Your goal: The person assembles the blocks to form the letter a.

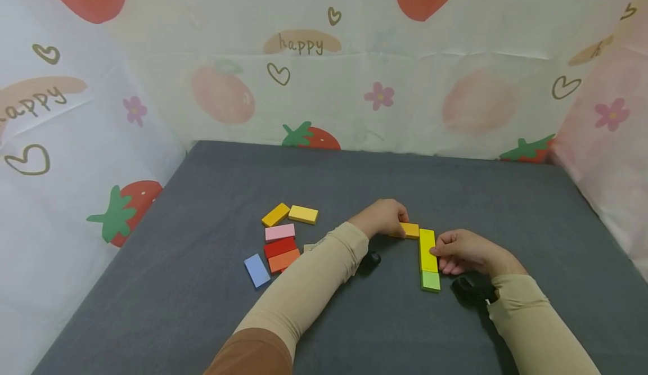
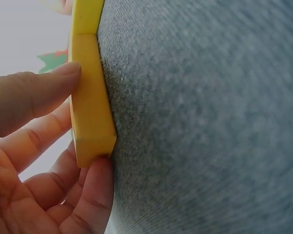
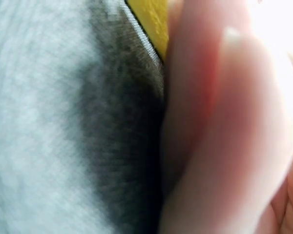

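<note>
Left hand (image 1: 381, 216): we see its fingers closed in a pinch on the amber block (image 1: 411, 230), thumb on one face, a fingertip against the end.
Amber block: lies at four o'clock from the left hand, the nearer of the two, with its long axis from nine to three.
Corner joint: the block's three o'clock end appears to touch the yellow bar (image 1: 427, 251) near its top; we judge that any adjustment turns on this right-angled meeting.
Yellow bar: runs from twelve to six, at nine o'clock from the right hand (image 1: 468, 252); whether one block or two, we cannot tell.
Right hand: fingers bent, a tip touching the bar's three o'clock edge; we cannot tell whether they pinch or merely steady it.
Loose pieces, left to right: blue block (image 1: 257, 270), golden block (image 1: 275, 215), pink block (image 1: 279, 233), red block (image 1: 280, 246), orange block (image 1: 284, 260) and cream-yellow block (image 1: 303, 215), all flat, oblong and crisp-edged.
Bar and amber surfaces: smooth, evenly coloured, perhaps painted wood.
Green block (image 1: 430, 281): squarish from above, against the bar's six o'clock end.
Worktop (image 1: 354, 330): grey cloth, finely ribbed in our left wrist view.
</note>
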A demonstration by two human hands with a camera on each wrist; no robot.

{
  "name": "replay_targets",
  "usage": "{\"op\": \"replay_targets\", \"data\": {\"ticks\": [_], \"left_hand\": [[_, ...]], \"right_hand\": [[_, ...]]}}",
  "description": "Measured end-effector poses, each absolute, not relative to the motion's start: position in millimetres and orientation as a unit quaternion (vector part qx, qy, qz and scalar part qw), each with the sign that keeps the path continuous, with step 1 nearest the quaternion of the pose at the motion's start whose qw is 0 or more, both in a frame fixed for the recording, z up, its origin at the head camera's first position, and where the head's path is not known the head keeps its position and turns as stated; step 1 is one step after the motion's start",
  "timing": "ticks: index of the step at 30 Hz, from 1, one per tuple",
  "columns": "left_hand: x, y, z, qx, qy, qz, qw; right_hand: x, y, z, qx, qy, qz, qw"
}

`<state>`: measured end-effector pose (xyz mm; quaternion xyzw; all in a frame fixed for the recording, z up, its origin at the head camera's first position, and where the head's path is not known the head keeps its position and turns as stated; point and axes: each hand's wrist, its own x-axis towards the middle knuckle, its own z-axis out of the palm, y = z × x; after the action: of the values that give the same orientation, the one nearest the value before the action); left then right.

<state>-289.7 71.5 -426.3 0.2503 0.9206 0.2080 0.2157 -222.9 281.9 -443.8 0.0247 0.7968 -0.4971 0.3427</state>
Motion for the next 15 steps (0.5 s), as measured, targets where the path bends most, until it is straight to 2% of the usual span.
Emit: {"op": "replay_targets", "data": {"ticks": [15], "left_hand": [[-286.3, 72.1, -423.3, 0.25, 0.919, 0.207, 0.224]], "right_hand": [[-222.6, 284.2, -443.3, 0.024, 0.782, -0.522, 0.339]]}}
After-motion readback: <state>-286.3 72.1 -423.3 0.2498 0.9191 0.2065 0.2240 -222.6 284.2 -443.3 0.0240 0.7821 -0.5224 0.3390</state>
